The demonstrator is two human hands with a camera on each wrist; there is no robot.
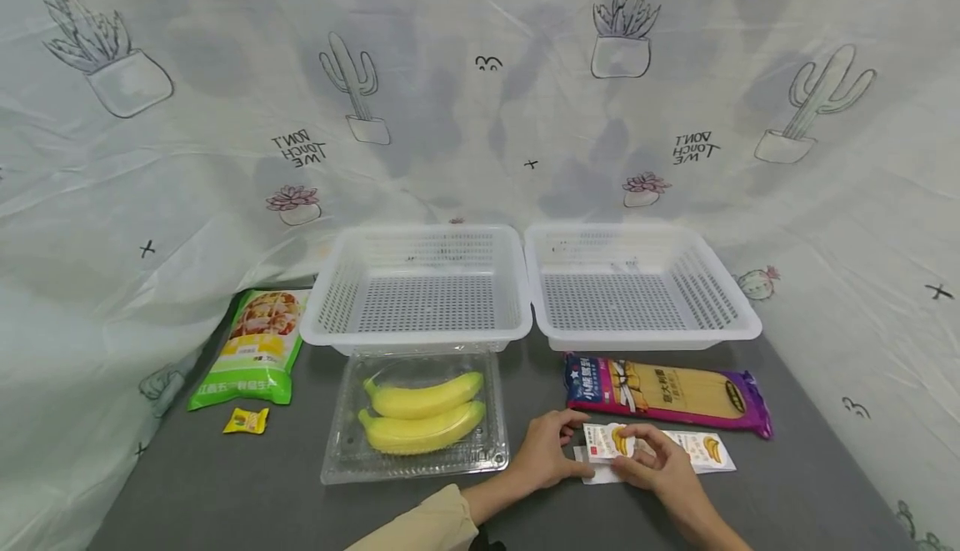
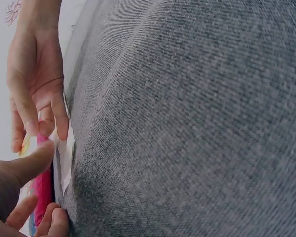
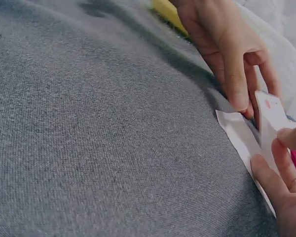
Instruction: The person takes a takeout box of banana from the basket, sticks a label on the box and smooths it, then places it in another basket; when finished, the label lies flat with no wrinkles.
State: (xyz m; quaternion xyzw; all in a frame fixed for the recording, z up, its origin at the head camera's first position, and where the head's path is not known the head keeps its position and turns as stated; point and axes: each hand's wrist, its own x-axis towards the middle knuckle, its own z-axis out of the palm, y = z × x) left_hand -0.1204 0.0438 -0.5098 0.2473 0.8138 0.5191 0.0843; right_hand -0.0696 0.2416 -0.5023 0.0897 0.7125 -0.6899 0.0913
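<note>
Banana label (image 1: 601, 444) apparently partly lifted off backing strip (image 1: 597, 478), lower right of frame; likely left: freeing it fully. No label visible on clear box (image 1: 339, 453) with bananas (image 1: 423, 426), lower centre. Right hand (image 1: 665, 469) reaches in from bottom right, thumb and fingers pinching label. Left hand (image 1: 545, 453) arched at strip's left end, fingers bent; cannot tell whether pinching.

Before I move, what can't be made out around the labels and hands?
- Head view: the middle of the label strip, hidden by the right hand.
- Head view: fine print on the raised label, too small.
- Left wrist view: part of the pasta packet, behind the left hand.
- Right wrist view: much of the right hand, cut off by the right edge.
</note>
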